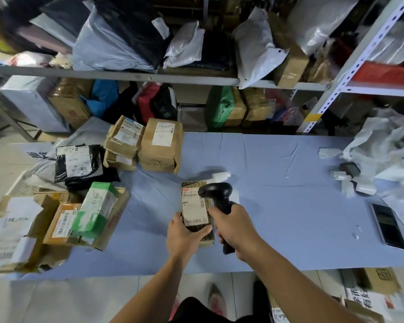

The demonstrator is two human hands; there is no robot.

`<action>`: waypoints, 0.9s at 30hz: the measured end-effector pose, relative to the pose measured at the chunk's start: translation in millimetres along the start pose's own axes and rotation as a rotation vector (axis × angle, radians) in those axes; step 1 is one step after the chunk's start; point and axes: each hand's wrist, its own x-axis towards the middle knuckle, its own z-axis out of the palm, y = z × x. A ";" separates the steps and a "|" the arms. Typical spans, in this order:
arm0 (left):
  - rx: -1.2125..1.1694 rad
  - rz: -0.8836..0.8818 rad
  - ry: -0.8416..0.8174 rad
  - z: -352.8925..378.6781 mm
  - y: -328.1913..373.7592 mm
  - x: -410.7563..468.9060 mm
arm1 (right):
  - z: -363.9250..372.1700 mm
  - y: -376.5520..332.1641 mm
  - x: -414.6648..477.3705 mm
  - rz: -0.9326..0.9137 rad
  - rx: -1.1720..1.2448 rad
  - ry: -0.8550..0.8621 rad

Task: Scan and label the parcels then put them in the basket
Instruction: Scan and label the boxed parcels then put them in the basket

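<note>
I judge we are only at the scan step: my left hand [184, 234] holds the small dark parcel [193, 184] on the blue table [278, 206], my right hand [233, 226] grips the scanner [216, 194] over its label [195, 213], and labelling and the basket, which I cannot see, remain.

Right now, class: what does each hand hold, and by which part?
The left hand grips the small parcel by its near end; the right hand grips the black scanner by its handle.
</note>
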 end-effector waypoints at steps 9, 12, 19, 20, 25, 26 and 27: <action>-0.044 0.000 -0.019 0.1 -2.2 1.5 | -1.4 1.7 -9.9 0.013 -0.002 0.028; -0.036 0.000 -0.015 -0.8 -1.3 0.4 | -3.9 0.7 -11.8 0.007 -0.013 0.038; -0.059 -0.009 -0.005 -0.1 0.6 2.3 | -16.4 -3.0 -12.9 -0.024 -0.050 0.042; -0.070 -0.012 -0.011 -0.9 0.1 3.9 | -19.4 -3.2 -12.1 -0.034 -0.076 0.048; -0.085 -0.013 -0.062 -13.2 -6.7 20.5 | -45.3 -1.7 -5.2 -0.196 -0.450 0.067; -0.078 -0.007 -0.073 -17.3 -6.3 22.8 | -50.5 -1.8 -4.3 -0.210 -0.503 0.059; -0.073 0.003 -0.084 -21.2 -5.7 24.6 | -55.2 -2.0 -3.9 -0.214 -0.549 0.055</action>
